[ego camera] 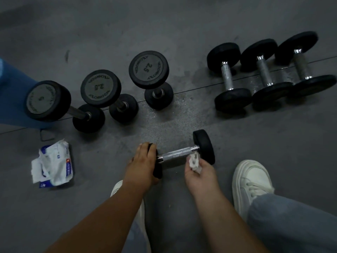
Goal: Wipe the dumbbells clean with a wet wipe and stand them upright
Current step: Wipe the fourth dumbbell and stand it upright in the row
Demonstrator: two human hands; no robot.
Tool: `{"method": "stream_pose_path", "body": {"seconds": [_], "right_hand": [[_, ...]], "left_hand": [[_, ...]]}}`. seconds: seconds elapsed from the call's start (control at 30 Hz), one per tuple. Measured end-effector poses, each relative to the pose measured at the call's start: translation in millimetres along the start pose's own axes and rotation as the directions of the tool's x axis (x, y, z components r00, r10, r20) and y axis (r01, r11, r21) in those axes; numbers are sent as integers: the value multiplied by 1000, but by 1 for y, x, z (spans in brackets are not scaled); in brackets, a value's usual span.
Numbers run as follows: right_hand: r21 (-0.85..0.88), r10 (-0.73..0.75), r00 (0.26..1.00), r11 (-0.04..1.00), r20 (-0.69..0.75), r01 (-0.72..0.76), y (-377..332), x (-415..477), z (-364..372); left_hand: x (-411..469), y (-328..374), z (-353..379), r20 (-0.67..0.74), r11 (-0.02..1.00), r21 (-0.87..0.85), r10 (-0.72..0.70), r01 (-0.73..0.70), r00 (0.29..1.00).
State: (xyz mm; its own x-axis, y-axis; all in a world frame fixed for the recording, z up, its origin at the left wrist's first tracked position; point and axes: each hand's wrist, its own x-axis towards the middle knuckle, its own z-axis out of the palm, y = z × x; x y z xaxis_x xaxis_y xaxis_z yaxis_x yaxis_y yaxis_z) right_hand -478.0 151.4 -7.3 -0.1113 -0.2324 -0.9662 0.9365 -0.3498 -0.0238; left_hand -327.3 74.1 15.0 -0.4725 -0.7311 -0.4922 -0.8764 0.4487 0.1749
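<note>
"TECHNOGYM" and "2.5" are printed on the top caps of the middle standing dumbbell (100, 88) and the right standing dumbbell (148, 69). "5" is shown on the left standing dumbbell (47, 100). The print on the wipe pack (56, 161) cannot be read.

three upright dumbbells (100, 88) back-left | three lying dumbbells (263, 72) back-right | single dumbbell (177, 154) front-centre on floor (109, 33) | wipe pack (56, 165) front-left

One wide-angle head view looks steeply down at the floor (182, 24), close over the left hand (144, 163) and right hand (200, 174).

7 dumbbells (177, 155), 1 wet wipe (194, 161), 1 wipe pack (60, 161), 2 hands (144, 161), 2 white shoes (251, 181).
</note>
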Motion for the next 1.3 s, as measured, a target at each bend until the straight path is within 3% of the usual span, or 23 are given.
{"method": "stream_pose_path", "body": {"seconds": [0.2, 0.3, 0.47, 0.67, 0.77, 0.87, 0.97, 1.17, 1.3], "right_hand": [[91, 73, 997, 993, 19, -75, 7, -9, 9], [27, 14, 999, 1000, 33, -15, 12, 2, 11], [-225, -37, 999, 974, -36, 28, 15, 13, 34], [-179, -138, 982, 977, -130, 114, 23, 1, 28], [-121, -107, 989, 988, -100, 95, 19, -2, 36], [-140, -72, 997, 987, 28, 75, 20, -11, 48], [-186, -157, 985, 968, 69, 167, 31, -9, 38], [-354, -278, 953, 909, -118, 221, 33, 14, 32], [-281, -214, 967, 945, -139, 169, 30, 17, 47]], "left_hand": [[3, -2, 5, -3, 1000, -9, 4, -4, 1000], [1, -3, 11, -22, 1000, -20, 14, -15, 1000], [3, -3, 9, -31, 999, -42, 5, -7, 1000], [0, -6, 16, -47, 999, -49, 17, -20, 999], [0, -5, 14, -59, 998, -61, 22, -25, 998], [4, -5, 12, -63, 996, -83, 21, -27, 998], [2, -5, 14, -54, 997, -78, 26, -30, 998], [0, -5, 15, -69, 995, -90, 32, -39, 997], [2, -4, 13, -72, 995, -91, 24, -30, 997]]}}
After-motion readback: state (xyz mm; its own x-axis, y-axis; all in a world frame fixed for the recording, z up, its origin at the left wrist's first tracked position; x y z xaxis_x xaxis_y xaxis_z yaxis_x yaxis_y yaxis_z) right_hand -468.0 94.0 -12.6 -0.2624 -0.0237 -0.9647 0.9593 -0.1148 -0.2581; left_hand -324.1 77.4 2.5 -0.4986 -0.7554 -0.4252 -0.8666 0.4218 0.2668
